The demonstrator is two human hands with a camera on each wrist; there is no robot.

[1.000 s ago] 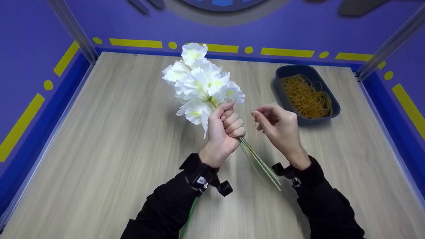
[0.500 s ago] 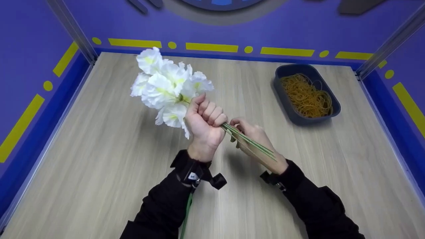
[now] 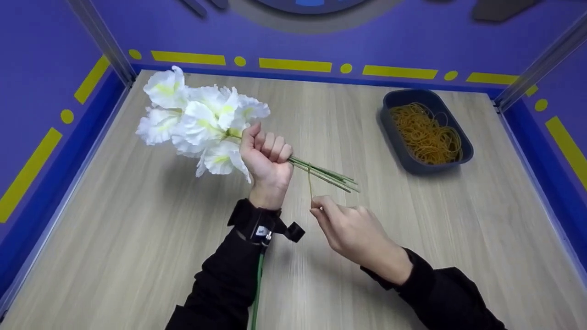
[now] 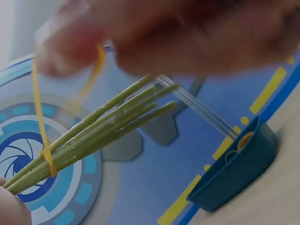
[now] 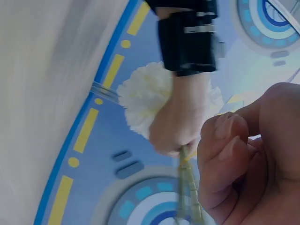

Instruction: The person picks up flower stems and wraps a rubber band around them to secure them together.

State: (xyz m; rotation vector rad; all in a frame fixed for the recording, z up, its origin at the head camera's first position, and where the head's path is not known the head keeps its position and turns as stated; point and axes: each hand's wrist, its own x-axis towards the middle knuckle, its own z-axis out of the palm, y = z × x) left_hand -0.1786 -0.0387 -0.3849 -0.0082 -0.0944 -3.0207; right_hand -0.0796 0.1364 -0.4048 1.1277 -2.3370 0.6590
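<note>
Stems (image 3: 321,173) of the white flower bunch (image 3: 197,121) are being gripped in the clenched left hand (image 3: 267,158), the blooms pointing away to its outer side and the green stalks sticking out toward the right hand (image 3: 348,229). Their long axis is being held close to level, slanting slightly downward from the fist to the free ends. A yellow rubber band (image 3: 310,181) is being pinched between thumb and fingertips of the right hand and stretched up from it to the stalks, just beside the left fist; in the left wrist view the rubber band (image 4: 42,126) is seen looped round the stems (image 4: 93,136). The right hand is being kept below and slightly toward the body from the stalk ends, nearer to the band than the left. The tray of bands (image 3: 463,151) is lying well apart, beyond the right hand.
</note>
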